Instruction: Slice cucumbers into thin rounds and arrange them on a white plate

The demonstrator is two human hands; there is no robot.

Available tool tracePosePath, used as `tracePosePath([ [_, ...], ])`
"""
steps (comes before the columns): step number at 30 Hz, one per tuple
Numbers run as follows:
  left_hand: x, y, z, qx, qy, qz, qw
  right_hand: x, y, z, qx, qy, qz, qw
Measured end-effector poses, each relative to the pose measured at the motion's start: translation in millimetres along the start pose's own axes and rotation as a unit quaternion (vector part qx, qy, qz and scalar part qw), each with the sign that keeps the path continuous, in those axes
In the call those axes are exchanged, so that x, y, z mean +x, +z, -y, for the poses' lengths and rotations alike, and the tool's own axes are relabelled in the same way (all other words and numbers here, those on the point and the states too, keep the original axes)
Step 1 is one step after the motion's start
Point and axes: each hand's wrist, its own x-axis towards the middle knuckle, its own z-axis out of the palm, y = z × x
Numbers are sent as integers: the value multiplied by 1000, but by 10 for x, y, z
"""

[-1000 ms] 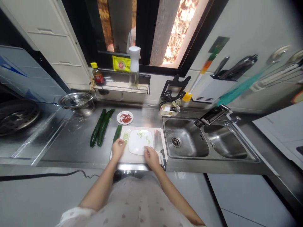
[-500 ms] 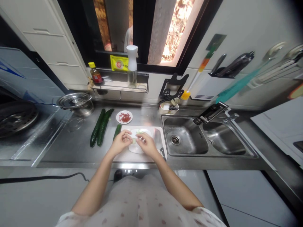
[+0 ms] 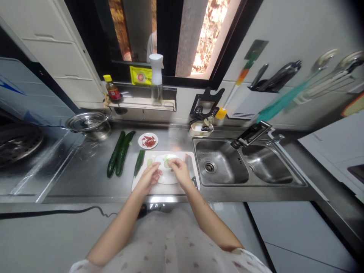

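My right hand (image 3: 179, 172) is closed in a pinch on a thin, pale green cucumber slice (image 3: 166, 163) over a white plate (image 3: 168, 179). More pale green pieces lie at the plate's far side, partly blended with the slice. My left hand (image 3: 149, 177) is at the plate's left edge, fingers apart, with nothing visible in it. Beyond its fingertips, pale cucumber slices (image 3: 149, 162) rest on the white cutting board (image 3: 155, 189) under the plate. A cut cucumber (image 3: 139, 162) lies along the board's left edge. A knife (image 3: 194, 182) lies at the right, partly hidden by my right hand.
Two whole cucumbers (image 3: 121, 154) lie left of the board. A small plate (image 3: 148, 147) of chopped red pieces stands behind it. A lidded steel pot (image 3: 93, 127) is at the back left. The double sink (image 3: 227, 178) is to the right, with a black faucet (image 3: 246, 137).
My left hand has drawn away from the slice and opened, moving slightly nearer to me. My right hand has shifted a little right, still pinching a slice. The view has shifted slightly.
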Motion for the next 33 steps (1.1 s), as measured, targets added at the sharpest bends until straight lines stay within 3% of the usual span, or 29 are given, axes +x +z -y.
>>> tracePosePath([
  [4,7,92,-34,-104,-104,46,988,-29,-14,44,6,-3,1,1000],
  [8,34,130,-141,-107,-128,79,983,-71,-15,99,-16,-32,12,999],
  [12,41,128,-206,-97,-92,85,987,-99,-27,125,-48,-59,20,997],
  [24,-127,197,-438,-34,11,25,999,-146,-46,226,-61,-111,54,990],
  [30,-154,202,-470,13,47,-1,999,-130,-67,318,-124,-190,71,971],
  [33,-156,197,-477,26,71,-7,997,-123,-57,341,-127,-189,72,971],
])
